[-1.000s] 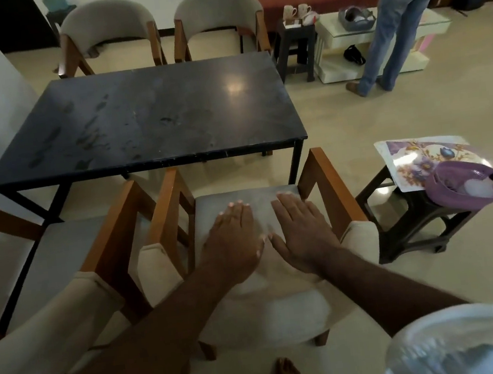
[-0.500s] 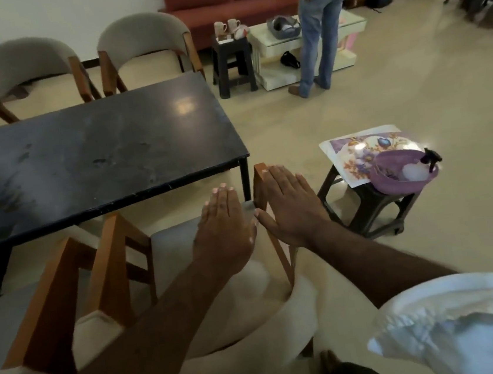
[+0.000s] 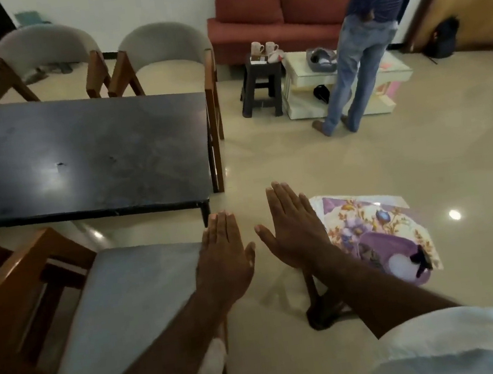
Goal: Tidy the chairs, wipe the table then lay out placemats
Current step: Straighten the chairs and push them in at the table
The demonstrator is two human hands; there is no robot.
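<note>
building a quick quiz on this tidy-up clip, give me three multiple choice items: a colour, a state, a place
1. The sofa is: A red, B green, C blue.
2. The left hand and right hand are: A gripping a cloth, B fists, C open and flat, holding nothing.
3. The floral placemats lie: A on the sofa, B on a dark stool right of the hands, C in the left hand.
Answers: 1 A, its cushions are red; 2 C, all fingers are straight; 3 B, stool legs show beneath them.

Left hand (image 3: 223, 260) and right hand (image 3: 293, 233) bare, 2 forearms bare; white creased sleeve (image 3: 459, 344), seemingly short, on right arm
</note>
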